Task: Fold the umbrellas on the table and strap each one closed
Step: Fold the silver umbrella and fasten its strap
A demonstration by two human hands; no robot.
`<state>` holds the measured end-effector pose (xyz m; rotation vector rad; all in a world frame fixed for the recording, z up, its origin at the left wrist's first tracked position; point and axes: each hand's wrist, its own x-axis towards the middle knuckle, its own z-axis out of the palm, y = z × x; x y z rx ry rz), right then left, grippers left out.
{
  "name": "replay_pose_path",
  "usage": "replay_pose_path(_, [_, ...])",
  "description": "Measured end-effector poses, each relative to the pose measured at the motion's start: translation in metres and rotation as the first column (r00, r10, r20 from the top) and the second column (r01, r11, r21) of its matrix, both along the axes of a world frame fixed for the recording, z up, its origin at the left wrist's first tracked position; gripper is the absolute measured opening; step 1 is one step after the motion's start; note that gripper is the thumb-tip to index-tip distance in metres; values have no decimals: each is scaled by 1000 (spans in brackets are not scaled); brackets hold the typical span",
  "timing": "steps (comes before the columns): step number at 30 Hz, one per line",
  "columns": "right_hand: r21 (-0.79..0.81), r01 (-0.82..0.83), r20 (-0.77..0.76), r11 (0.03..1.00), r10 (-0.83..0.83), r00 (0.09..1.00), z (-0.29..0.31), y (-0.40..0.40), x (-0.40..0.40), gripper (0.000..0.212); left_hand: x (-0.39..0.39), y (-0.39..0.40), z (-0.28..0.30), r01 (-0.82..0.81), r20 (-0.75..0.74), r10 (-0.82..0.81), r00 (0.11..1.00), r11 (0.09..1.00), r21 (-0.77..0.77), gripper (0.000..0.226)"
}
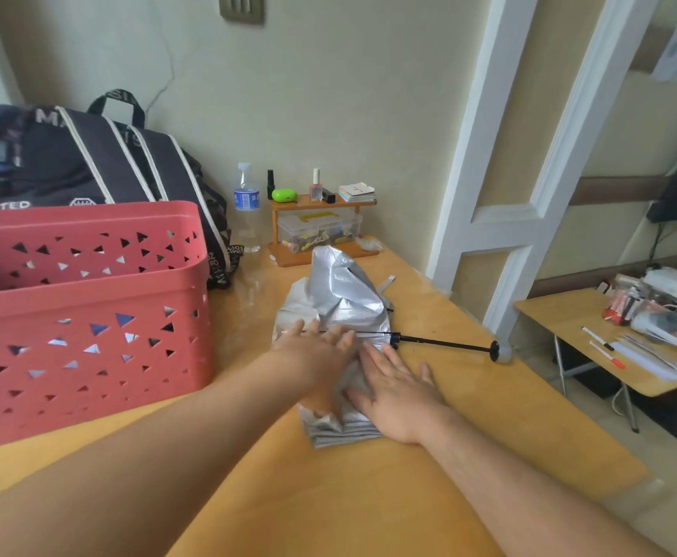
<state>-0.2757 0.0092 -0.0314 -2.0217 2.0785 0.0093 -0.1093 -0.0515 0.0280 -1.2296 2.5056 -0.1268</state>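
A: While the silver umbrella (335, 303) lies crumpled in the middle of the wooden table (369, 496), look where it points: the black shaft (441, 342) sticks out to your right, almost level across the view, ending in a round knob (494, 350) near the table's right edge.

B: And the canopy?

A: It runs the other way, from a folded wad near you up to a puffed peak toward the wall. Your left hand (321, 347) is flat and spread on the fabric, clasping nothing. Your right hand (397, 396) is flat too, fingers splayed, pressing the folded near end just beside the left.

B: Containers?

A: The red basket (87, 315) with triangle cut-outs sits at your left, just beside the umbrella; you can't tell from here what is inside. Behind it is a black bag (87, 162). A clear lidded box (320, 231) holding small coloured bits sits in a little wooden shelf (323, 203), with a green case (284, 195) and small bottles on top. A water bottle (246, 207) stands beside that.

B: The room?

A: A pale wall behind, a white frame to your right, and a cluttered low table (594, 331) beyond it
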Motion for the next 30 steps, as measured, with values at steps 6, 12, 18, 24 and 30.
replay_pose_path(6, [6, -3, -19, 1000, 4, 1000, -1, -1, 0, 80, 19, 20, 21, -145, 30, 149, 988, 984, -106, 84])
replay_pose_path(12, [-39, -14, 36, 999, 15, 999, -3, -1, -1, 77, -8, 12, -3, 153, -595, -123, 794, 988, -1, 55])
replay_pose_path(18, [14, -1, -19, 1000, 2, 1000, -3, -2, -4, 82, 36, -19, -54, 54, -248, -7, 969, 982, 182, 110])
replay_pose_path(24, [-4, -3, -26, 1000, 3, 1000, -5, -1, -2, 81, 30, -31, -18, 26, -339, -16, 941, 999, 26, 35])
replay_pose_path(30, [-13, -11, -17, 1000, 11, 1000, -4, 0, -2, 80, 2, -76, 33, -384, -912, 157, 379, 923, -1, 39])
